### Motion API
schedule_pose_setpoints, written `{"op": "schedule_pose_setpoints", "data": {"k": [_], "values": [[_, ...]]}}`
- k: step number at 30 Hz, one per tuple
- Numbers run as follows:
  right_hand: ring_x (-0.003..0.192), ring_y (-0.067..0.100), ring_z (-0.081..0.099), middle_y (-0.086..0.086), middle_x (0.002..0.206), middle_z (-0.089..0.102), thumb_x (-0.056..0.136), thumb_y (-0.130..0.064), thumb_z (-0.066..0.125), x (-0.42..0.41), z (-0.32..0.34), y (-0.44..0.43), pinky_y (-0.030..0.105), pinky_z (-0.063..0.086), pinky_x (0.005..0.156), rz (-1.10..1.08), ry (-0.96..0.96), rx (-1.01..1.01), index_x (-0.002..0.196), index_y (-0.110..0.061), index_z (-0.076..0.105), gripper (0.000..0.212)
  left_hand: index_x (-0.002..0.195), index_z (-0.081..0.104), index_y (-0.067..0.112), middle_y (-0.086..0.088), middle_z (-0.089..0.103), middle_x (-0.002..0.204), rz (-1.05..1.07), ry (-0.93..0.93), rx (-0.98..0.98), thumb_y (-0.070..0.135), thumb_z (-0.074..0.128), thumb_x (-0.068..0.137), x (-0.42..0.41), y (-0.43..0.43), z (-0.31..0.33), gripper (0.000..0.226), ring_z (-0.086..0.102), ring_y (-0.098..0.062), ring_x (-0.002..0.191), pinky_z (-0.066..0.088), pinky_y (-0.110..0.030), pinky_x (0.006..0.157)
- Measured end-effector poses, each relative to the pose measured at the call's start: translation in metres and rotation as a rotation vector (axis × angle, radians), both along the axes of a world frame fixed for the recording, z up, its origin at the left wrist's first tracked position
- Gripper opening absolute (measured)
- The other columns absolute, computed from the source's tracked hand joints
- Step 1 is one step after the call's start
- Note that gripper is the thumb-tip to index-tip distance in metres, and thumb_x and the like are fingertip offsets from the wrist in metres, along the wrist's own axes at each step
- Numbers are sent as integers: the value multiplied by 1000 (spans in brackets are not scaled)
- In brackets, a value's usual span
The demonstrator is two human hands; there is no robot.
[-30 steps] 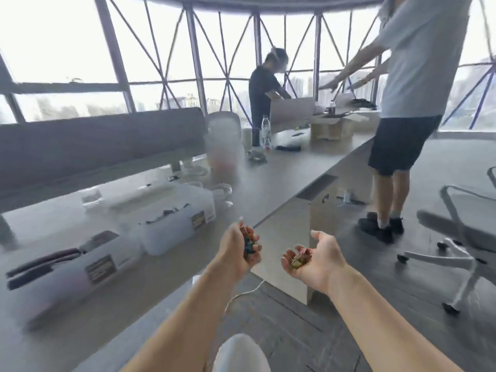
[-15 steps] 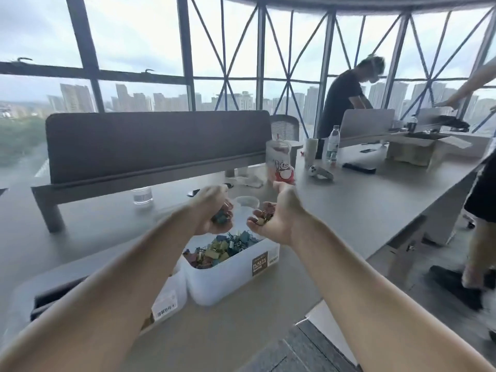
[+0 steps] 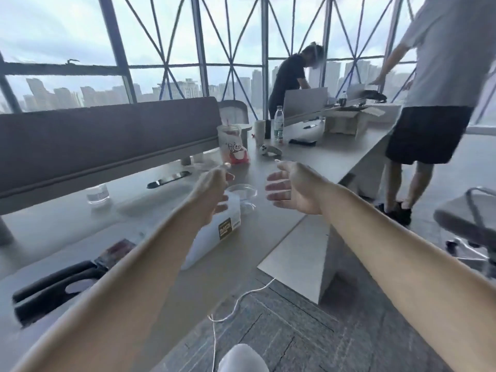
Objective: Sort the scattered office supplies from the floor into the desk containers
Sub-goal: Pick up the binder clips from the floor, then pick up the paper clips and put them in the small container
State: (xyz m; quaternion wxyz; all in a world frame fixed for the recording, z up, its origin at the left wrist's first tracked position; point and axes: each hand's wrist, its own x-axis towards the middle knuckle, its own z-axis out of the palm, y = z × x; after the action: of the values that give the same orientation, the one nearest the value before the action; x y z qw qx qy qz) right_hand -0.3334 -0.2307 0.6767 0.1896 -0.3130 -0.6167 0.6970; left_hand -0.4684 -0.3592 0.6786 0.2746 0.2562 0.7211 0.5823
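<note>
Both my arms reach out over the grey desk (image 3: 308, 167). My left hand (image 3: 212, 189) hovers above the far end of a white plastic box (image 3: 214, 234) with a dark label, its fingers loose and nothing seen in them. My right hand (image 3: 290, 190) is spread with the palm turned left and is empty, to the right of the box and over the desk. The view is blurred and my left forearm hides the inside of the box. A second box at the lower left holds black-handled scissors (image 3: 53, 287).
A clear round dish (image 3: 243, 191) lies between my hands. Beyond it are a bagged drink cup (image 3: 232, 149), a water bottle (image 3: 279, 126), a phone (image 3: 169, 179) and a cardboard box (image 3: 343, 123). Two people (image 3: 429, 103) stand at the right. An office chair (image 3: 472, 224) and a white cable (image 3: 241, 299) occupy the floor.
Half a second ago both hands held small coloured clips over the white box. Now both are empty with fingers spread, and the view has swung right.
</note>
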Motion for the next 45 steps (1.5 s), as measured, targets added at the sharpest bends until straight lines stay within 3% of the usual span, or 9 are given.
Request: {"op": "schedule_pose_setpoints", "data": {"k": [3,11,15,19,22,25,31,37,45], "values": [[83,28,66,12,93,67,101,-40,45,103,-17,-8,34,55,72,-104,-33,39,100,-9,62,36,94,64,13,-4,64,101,-132,16,29,34,47,100,70,18,-27,27,61,-24,85,49,-32,75],[68,22,62,9,83,64,100,-23,54,310,-94,-48,24,48,55,-352,-475,312,98,-4,62,20,80,58,20,-3,57,72,-635,57,-150,22,56,92,250,50,-144,13,50,-17,55,37,-22,58],[87,22,69,1,89,68,97,-31,54,365,-148,-46,35,57,80,-296,-874,569,92,-16,65,19,67,62,18,-6,65,63,-717,423,-377,23,51,73,298,61,-210,13,54,-21,51,46,-27,54],[97,22,63,2,104,66,98,-35,52,401,-182,-34,34,49,83,-204,-1064,607,109,-18,66,25,56,48,18,-2,56,55,-770,578,-468,19,48,69,329,74,-238,13,49,-22,51,45,-27,56],[100,22,59,2,112,61,99,-36,49,423,-205,-8,38,49,85,-79,-1186,642,114,-18,63,28,68,65,15,-2,65,65,-742,685,-516,26,53,77,341,100,-254,19,61,-22,61,54,-31,67],[98,24,59,4,115,61,100,-38,48,442,-225,24,42,52,86,62,-1295,664,114,-19,60,26,81,70,16,-3,67,76,-720,796,-555,30,54,82,340,124,-258,21,61,-24,71,47,-29,66],[99,26,59,7,119,60,101,-35,45,450,-200,63,41,51,85,128,-1308,610,116,-18,59,27,88,70,17,-6,69,90,-699,829,-673,30,54,83,337,148,-211,21,63,-29,83,49,-33,72],[101,25,59,7,120,61,102,-34,43,464,-168,45,40,50,86,106,-1240,560,119,-18,58,28,94,72,18,-3,72,92,-866,902,-699,26,58,76,370,135,-158,23,66,-26,85,55,-33,78],[102,24,58,2,116,61,99,-33,47,517,-277,-41,40,50,89,-177,-1136,523,112,-21,62,24,93,73,13,-6,72,87,-910,881,-639,25,57,74,429,70,-260,28,69,-26,85,53,-30,72]]}}
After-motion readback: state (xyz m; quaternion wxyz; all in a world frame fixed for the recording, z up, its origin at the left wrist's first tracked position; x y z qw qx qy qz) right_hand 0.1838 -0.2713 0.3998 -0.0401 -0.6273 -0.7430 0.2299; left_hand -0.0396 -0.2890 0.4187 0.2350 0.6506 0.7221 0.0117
